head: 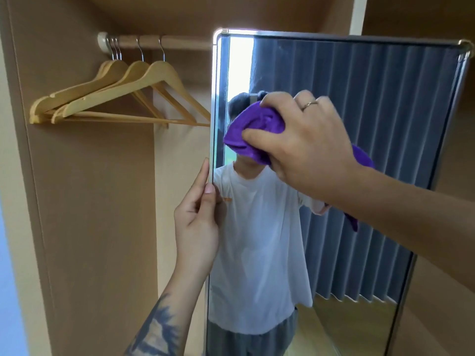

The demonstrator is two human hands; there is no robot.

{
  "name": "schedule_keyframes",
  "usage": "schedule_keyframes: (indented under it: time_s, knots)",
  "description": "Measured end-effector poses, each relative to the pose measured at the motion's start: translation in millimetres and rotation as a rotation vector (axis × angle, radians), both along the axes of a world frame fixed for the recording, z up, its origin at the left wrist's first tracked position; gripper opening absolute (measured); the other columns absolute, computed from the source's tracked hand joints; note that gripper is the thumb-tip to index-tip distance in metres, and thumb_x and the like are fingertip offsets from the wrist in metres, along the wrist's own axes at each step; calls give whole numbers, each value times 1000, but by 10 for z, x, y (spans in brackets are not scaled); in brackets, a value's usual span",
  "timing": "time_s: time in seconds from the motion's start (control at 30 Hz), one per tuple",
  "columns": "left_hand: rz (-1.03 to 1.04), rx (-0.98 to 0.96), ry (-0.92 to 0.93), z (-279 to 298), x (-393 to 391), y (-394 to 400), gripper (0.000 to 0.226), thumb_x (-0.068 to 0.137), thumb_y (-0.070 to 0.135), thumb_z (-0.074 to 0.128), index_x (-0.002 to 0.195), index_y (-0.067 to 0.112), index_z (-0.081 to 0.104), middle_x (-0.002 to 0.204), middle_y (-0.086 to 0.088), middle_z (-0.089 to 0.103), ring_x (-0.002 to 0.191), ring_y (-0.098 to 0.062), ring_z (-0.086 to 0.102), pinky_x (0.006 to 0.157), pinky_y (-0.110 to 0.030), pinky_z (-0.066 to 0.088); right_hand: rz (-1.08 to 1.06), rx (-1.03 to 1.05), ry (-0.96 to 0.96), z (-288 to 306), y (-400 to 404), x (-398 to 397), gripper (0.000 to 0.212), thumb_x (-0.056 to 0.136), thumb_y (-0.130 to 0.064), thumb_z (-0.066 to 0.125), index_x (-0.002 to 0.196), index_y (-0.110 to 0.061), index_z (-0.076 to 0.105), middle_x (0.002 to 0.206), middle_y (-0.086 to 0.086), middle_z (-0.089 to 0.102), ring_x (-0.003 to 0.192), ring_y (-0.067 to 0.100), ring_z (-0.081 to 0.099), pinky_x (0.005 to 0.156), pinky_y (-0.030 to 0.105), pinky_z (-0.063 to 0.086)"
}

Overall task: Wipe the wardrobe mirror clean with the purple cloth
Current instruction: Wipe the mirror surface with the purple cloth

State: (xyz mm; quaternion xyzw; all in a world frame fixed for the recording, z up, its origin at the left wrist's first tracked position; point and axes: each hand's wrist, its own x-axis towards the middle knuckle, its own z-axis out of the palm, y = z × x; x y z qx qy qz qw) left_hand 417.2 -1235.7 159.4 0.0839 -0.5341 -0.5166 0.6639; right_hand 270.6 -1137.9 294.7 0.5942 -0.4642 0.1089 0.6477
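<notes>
1. Your right-hand fingers [303, 98] are curled tight around the bunched purple cloth [257, 124], pressing it against the upper part of the mirror [359, 111].
2. Your left hand [198, 222] pinches the mirror's left frame edge between thumb and fingers.
3. Your right forearm [411, 209] crosses the glass and hides part of it.
4. Wooden hangers [115, 96] hang on the rail [164, 42] just left of the mirror, apart from both hands.
</notes>
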Motion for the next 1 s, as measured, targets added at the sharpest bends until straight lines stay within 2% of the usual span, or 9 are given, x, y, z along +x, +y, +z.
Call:
schedule_keyframes:
  time_s: [0.1,0.23,0.3,0.47,0.6,0.67,0.83,0.9,1.0]
  knots:
    - [3,8,-5,13,11,28,41,108,25,55,121,62,67,147,-20,50,137,-36,55,117,-67,37,59,127,89,-345,-48,22,15,89,-20,62,100,-23,71,125,19,65,87,35,58,71,41,31]
    - [-47,13,-27,45,34,72,44,109,25,52,117,66,68,149,-20,48,139,-41,52,108,-77,26,161,263,77,-501,-8,0,29,95,-41,52,87,-19,70,119,16,69,80,35,56,68,42,36]
    - [-69,16,-34,37,34,56,43,109,27,53,120,66,66,149,-25,46,141,-53,38,103,-83,20,137,215,108,-381,-30,12,36,102,-47,51,88,-19,70,119,16,70,81,36,60,68,44,40]
    - [-30,32,-54,-6,21,31,40,107,32,54,122,69,63,150,-30,46,142,-53,34,106,-80,22,121,16,5,-188,-119,60,16,95,-27,60,100,-17,71,122,16,68,81,34,57,68,42,39]
    - [-40,11,-21,-12,9,21,40,109,27,54,125,61,67,151,-24,47,144,-40,43,116,-70,34,129,210,178,-513,-187,64,16,95,-9,55,102,-14,69,120,20,67,84,39,61,72,48,47]
    - [-39,16,-18,-18,-6,14,39,108,27,54,125,61,67,151,-24,47,144,-40,44,117,-67,36,96,293,254,-348,-163,69,16,94,-10,59,105,-13,70,121,21,67,86,40,63,73,48,50]
    - [-46,25,-17,-37,-6,-11,38,106,33,56,126,64,64,151,-27,44,143,-51,37,112,-78,26,94,48,-1,84,-215,183,21,94,-25,65,111,-16,73,128,19,65,93,41,61,75,45,47]
    - [-79,21,-27,-45,13,-26,41,110,25,52,128,59,65,150,-26,48,143,-51,38,110,-80,20,111,146,142,-170,-264,171,13,93,-16,62,102,-15,72,125,20,66,87,37,59,71,45,44]
    - [-142,-7,-4,-49,32,-46,42,110,19,50,132,50,67,151,-11,59,143,-40,50,119,-73,27,104,366,330,-410,-211,148,17,97,-8,54,99,-16,69,124,20,66,89,36,61,73,45,47]
